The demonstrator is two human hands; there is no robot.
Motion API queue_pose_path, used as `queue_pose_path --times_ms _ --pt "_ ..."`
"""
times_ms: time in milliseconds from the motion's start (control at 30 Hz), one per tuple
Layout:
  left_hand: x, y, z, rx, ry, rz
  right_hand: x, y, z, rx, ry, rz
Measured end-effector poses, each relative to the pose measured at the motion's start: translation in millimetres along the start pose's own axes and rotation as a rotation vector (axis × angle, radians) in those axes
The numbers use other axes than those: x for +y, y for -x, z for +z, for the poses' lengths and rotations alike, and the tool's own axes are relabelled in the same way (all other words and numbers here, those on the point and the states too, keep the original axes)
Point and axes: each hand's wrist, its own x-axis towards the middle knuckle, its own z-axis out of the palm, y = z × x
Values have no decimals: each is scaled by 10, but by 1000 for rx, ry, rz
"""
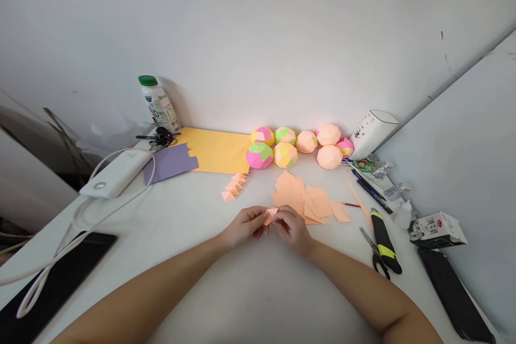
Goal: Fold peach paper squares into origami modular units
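Observation:
Between my two hands, low over the middle of the white table, is a small piece of peach paper [270,216] with a folded look. My left hand [246,226] pinches its left side, thumb on top. The fingers of my right hand [293,229] are closed on its right edge. Just beyond my right hand lies a loose pile of peach paper pieces [288,189]. Farther off to the left, several folded peach paper pieces [234,187] form a slanting row.
Several paper balls [260,156] in pink, green, yellow and peach stand by the wall. Yellow card [221,150] and purple card [171,164] lie left. Scissors [377,258] and a utility knife [385,242] lie right. A power bank [116,173] with a white cable sits at far left.

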Motion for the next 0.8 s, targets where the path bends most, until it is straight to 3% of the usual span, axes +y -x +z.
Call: queue_pose_path --times_ms 200,533,800 --pt "-34 -4 -3 -17 6 2 -13 -21 -7 25 -91 95" --pt "-56 10 22 -87 0 24 2 -52 -27 -35 -574 518" --pt "-99 37 15 -84 -110 22 -16 -97 -38 -14 -622 568"
